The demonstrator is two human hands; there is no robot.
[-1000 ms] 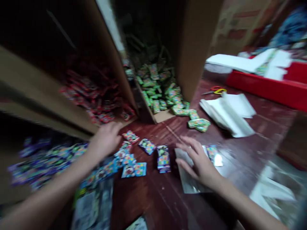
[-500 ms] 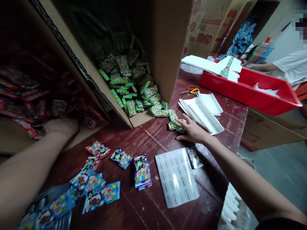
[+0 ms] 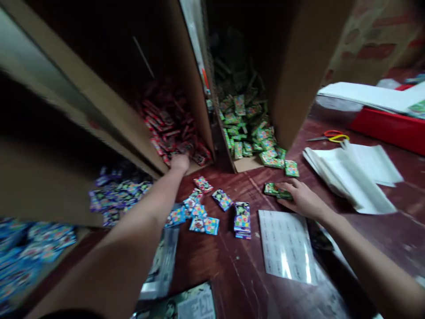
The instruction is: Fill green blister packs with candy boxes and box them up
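Note:
My left hand point(image 3: 180, 163) reaches into the mouth of a cardboard box, at the front of a heap of red packets point(image 3: 166, 126). Its fingertips are blurred among the packets, so I cannot see whether it grips one. My right hand point(image 3: 300, 199) is low on the table, fingers curled over a few small green packets point(image 3: 271, 189). A single green packet point(image 3: 291, 168) lies behind it, by the box of green packets point(image 3: 244, 126). Just in front of this hand is a sheet of round clear stickers point(image 3: 285, 243). A stack of purple packets point(image 3: 242, 217) lies between my hands.
Loose blue packets point(image 3: 204, 225) and a red packet point(image 3: 202, 184) lie on the dark red table point(image 3: 232, 274). Purple packets point(image 3: 122, 192) and blue packets point(image 3: 46, 241) fill boxes at left. Scissors point(image 3: 328, 136), white sheets point(image 3: 355, 177) and a red tray point(image 3: 388, 128) are at right.
The view has swung left. My right hand has drawn green packets away from the box towards the sticker sheet, leaving one behind. My left hand is still among the red packets.

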